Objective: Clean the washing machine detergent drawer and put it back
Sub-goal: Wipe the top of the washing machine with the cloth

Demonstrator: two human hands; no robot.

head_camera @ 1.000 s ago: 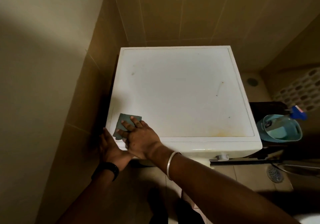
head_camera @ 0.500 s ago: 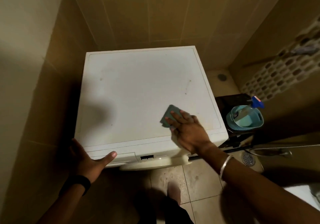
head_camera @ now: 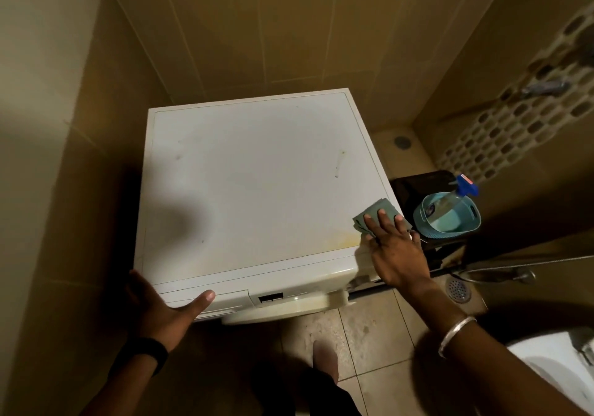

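A white washing machine [head_camera: 257, 184] stands in a tiled corner, seen from above. Its detergent drawer front [head_camera: 221, 301] sits flush at the front left of the panel. My right hand [head_camera: 397, 248] presses a folded green cloth [head_camera: 374, 214] flat on the lid's front right corner, fingers spread over it. My left hand [head_camera: 167, 306] rests on the machine's front left corner, thumb along the drawer front, holding nothing. A yellowish stain [head_camera: 345, 240] lies on the lid just left of the cloth.
To the machine's right, a light blue basket [head_camera: 446, 214] holding a spray bottle [head_camera: 463, 189] sits on a dark stand [head_camera: 414, 184]. A floor drain [head_camera: 459, 290] and a hose [head_camera: 501, 275] lie beyond. A white basin [head_camera: 559, 367] is at the bottom right. My foot [head_camera: 324, 361] is on the tiles.
My right hand has swept the cloth across the lid's front edge from the left corner to the right corner. My left hand has stayed at the front left corner.
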